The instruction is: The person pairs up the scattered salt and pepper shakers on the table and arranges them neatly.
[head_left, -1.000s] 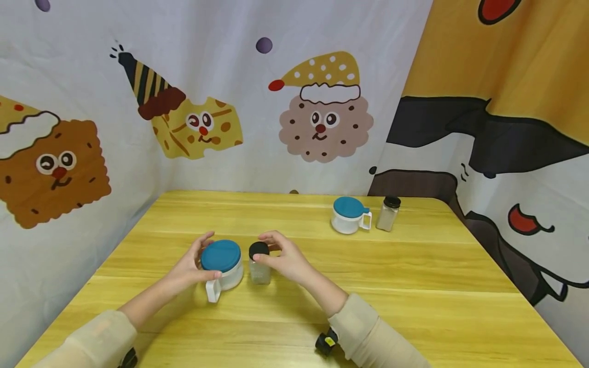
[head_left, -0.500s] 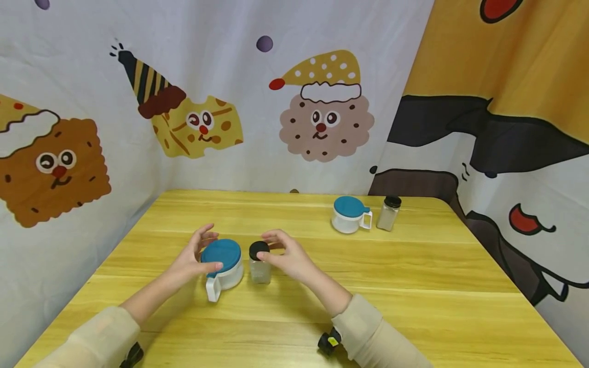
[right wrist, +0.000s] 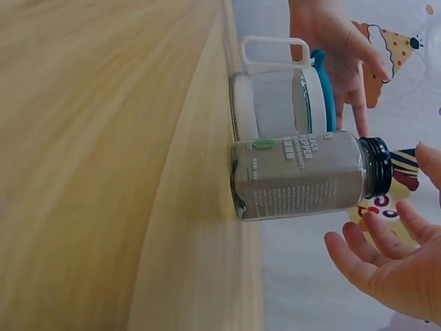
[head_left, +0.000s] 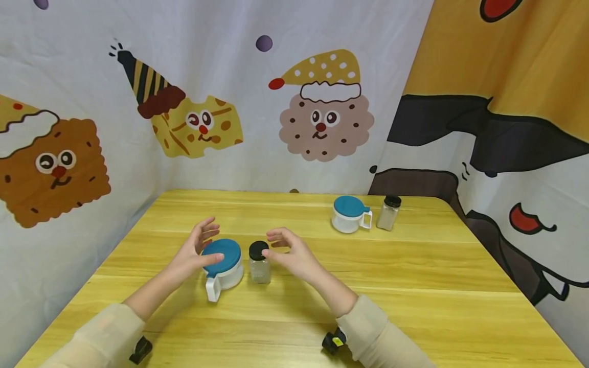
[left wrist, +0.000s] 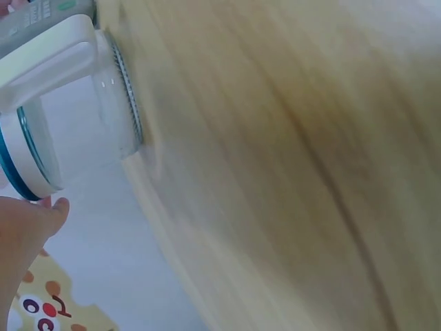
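A white-handled jar with a blue lid stands upright on the table, its handle toward the near edge. My left hand hovers at its left, fingers spread and thumb over the lid. Just right of the jar is a square glass shaker with a black cap; the right wrist view shows the shaker labelled black pepper. My right hand is beside its cap with relaxed, parted fingers, holding nothing. In the left wrist view the jar stands by part of my left hand.
Toward the back right of the wooden table stand a second blue-lidded jar and another black-capped shaker. A cartoon-printed curtain hangs behind the table. Black devices show near both sleeves.
Both hands have let go: my left has risen off the jar's side, and my right has drawn away rightward from the shaker's cap. The jar and shaker stay put.
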`<control>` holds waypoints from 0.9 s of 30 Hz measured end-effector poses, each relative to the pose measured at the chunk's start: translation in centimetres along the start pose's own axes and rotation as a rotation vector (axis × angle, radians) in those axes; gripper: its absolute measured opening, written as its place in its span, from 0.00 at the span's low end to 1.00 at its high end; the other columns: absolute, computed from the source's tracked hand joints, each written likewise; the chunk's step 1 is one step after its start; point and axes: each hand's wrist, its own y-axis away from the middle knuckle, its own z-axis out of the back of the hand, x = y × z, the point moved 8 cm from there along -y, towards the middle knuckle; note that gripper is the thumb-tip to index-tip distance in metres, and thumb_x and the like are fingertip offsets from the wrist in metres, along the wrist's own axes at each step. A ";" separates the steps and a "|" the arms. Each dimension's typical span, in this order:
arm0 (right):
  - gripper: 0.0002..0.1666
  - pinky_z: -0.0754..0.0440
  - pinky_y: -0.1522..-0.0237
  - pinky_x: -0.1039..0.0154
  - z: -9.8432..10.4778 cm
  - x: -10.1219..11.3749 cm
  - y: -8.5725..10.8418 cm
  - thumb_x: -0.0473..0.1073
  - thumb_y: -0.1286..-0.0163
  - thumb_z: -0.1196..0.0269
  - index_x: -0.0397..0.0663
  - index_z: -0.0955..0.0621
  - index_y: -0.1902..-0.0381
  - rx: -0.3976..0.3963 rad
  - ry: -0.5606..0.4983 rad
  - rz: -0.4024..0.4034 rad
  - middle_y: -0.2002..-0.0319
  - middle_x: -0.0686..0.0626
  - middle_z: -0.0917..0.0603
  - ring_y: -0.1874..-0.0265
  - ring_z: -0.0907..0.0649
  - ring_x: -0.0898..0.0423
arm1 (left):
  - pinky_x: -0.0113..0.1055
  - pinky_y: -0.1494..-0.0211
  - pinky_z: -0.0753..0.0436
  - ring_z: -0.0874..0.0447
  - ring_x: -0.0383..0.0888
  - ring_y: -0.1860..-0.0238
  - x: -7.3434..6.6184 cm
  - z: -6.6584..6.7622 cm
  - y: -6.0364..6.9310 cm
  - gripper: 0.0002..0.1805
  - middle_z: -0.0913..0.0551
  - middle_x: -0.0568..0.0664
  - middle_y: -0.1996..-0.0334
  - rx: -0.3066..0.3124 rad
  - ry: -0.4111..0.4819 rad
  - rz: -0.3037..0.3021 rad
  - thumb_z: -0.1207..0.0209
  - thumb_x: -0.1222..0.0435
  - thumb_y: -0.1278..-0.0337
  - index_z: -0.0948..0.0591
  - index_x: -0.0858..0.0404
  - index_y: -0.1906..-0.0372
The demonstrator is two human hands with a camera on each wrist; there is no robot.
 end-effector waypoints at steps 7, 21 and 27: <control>0.24 0.23 0.49 0.53 0.7 0.1 0.2 0.36 0.34 0.36 0.38 0.27 0.42 -0.025 0.007 0.015 0.46 0.39 0.23 0.46 0.24 0.39 | 0.62 0.33 0.50 0.47 0.65 0.33 -0.3 0.1 -0.3 0.47 0.43 0.66 0.34 -0.013 -0.002 -0.015 0.36 0.74 0.48 0.51 0.67 0.27; 0.24 0.23 0.49 0.50 2.0 0.0 0.5 0.36 0.34 0.36 0.36 0.27 0.42 -0.054 0.005 0.023 0.46 0.38 0.23 0.45 0.25 0.37 | 0.59 0.32 0.50 0.49 0.62 0.30 -1.5 -0.2 -0.7 0.45 0.42 0.65 0.31 -0.027 -0.017 -0.043 0.37 0.75 0.46 0.49 0.69 0.27; 0.23 0.23 0.49 0.51 2.4 0.2 0.8 0.36 0.34 0.36 0.37 0.26 0.42 -0.067 0.008 0.018 0.46 0.39 0.23 0.45 0.24 0.39 | 0.58 0.31 0.51 0.49 0.61 0.30 -1.8 -0.6 -1.0 0.44 0.42 0.66 0.31 -0.025 -0.016 -0.047 0.38 0.76 0.46 0.48 0.69 0.27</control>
